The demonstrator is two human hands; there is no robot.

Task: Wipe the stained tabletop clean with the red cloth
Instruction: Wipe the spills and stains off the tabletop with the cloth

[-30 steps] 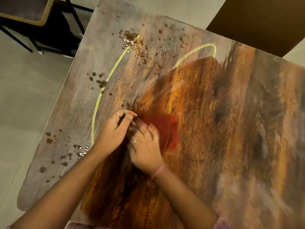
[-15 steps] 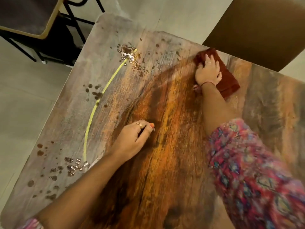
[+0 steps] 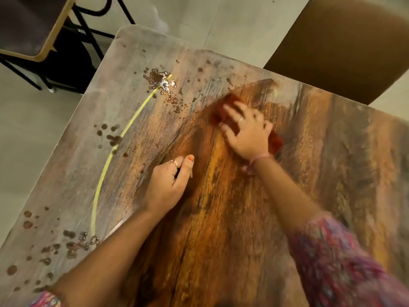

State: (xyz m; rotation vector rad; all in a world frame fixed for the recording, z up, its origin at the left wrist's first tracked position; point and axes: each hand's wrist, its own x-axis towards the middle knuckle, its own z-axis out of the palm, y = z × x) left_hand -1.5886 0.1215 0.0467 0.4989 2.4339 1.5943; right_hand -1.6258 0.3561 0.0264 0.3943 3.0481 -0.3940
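A: Where's the red cloth (image 3: 275, 140) right now?

B: Flat on the bench (image 3: 332, 162), toward the far middle, under the right hand (image 3: 249, 134). That hand lies palm down on it with fingers spread, pressing rather than pinching. The cloth is blurred; red shows past the fingertips and beside the wrist.

A: And the left hand (image 3: 168, 185)?

B: Nearer, resting on the wood with its grip loosely curled, thumb against the forefinger, holding nothing I can see.

A: Stains?

B: Brown droplets (image 3: 161, 79) sit at the far left by a yellow curved line (image 3: 110, 160), and more spots (image 3: 73, 242) at the near left edge
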